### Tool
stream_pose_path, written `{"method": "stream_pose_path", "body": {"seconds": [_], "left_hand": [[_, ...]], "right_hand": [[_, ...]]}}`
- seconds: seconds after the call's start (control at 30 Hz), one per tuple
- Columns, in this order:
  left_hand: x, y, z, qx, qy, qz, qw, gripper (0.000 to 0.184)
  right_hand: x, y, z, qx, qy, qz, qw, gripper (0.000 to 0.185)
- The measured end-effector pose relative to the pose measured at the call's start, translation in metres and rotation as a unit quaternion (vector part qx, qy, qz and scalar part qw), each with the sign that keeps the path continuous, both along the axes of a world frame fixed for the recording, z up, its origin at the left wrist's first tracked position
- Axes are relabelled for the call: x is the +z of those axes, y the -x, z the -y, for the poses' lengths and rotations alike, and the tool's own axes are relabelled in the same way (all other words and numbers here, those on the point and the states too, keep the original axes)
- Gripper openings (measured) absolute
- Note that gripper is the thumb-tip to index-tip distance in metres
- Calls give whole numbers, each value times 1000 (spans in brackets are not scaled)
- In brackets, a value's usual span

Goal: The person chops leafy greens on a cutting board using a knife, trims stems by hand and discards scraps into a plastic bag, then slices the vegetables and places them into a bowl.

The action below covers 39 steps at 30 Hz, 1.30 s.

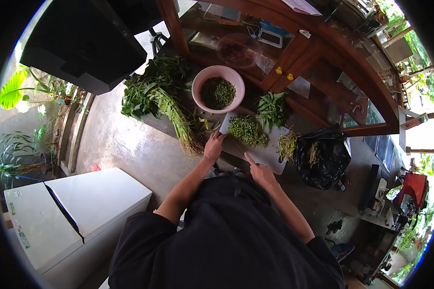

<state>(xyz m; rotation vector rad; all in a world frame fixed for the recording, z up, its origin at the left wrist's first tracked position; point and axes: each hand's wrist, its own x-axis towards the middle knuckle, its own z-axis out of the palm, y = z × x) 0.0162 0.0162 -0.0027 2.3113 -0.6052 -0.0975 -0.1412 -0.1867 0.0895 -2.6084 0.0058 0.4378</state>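
While the person in the black shirt leans over the dark, flat-topped table (161,126), cutting appears to be the step in hand. At its left end lies a large pile of long-stemmed dark green leaves (154,91), its pale roots toward the person. A crumpled black plastic bag (329,166) is just beside the right end of a white rectangular cutting board (266,156). Behind the board's left end stands a round pink plastic basin (196,90), part-filled with finely cut greens.

On the board is a loose heap of chopped light green pieces (247,131), with a small leafy green bunch (272,108) behind it and pale stringy root trimmings (288,146) at the right edge.

The left hand (215,143) is at the board's near left edge, fingers bent; whether its grip holds anything cannot be determined. The right hand (261,174) is closed, forefinger extended, on what appears to be a thin-bladed knife (237,146), between hand and heap. In this inspector's judgement, the next move calls for fingers clear of the edge, and clearing the heap into the basin before further cutting.
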Motion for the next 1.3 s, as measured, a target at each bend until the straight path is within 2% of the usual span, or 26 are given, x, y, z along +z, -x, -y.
{"method": "stream_pose_path", "body": {"seconds": [0.1,0.4,0.5,0.63,0.7,1.0,1.03,1.1,1.23,1.3], "left_hand": [[1,-1,-2,-9,-6,-6,1000,27],[4,-1,-4,-30,-9,-13,999,33],[-1,-3,-5,-31,-11,-3,999,31],[-2,-2,-3,-20,-6,4,1000,23],[-2,-2,-1,-11,-4,5,1000,22],[-1,-3,-3,-8,0,-4,1000,20],[-1,-2,-3,-9,0,1,1000,20],[-1,-2,-1,-7,5,0,1000,20],[1,-2,0,15,10,-1,1000,17],[1,-3,1,17,9,4,1000,17]], "right_hand": [[13,-3,0,15,39,-48,998,70],[44,-16,-8,22,54,-74,996,73],[29,-12,-14,9,52,-24,998,75],[-35,-1,-15,-8,24,19,1000,72],[-45,3,-14,2,14,118,993,75],[-27,11,-1,-8,8,-8,1000,74],[-30,9,-4,-11,9,-9,1000,74],[-39,3,-10,-13,-37,97,995,73],[-50,3,-14,-14,-47,125,991,73],[-48,9,-9,-11,-11,75,997,75]]}}
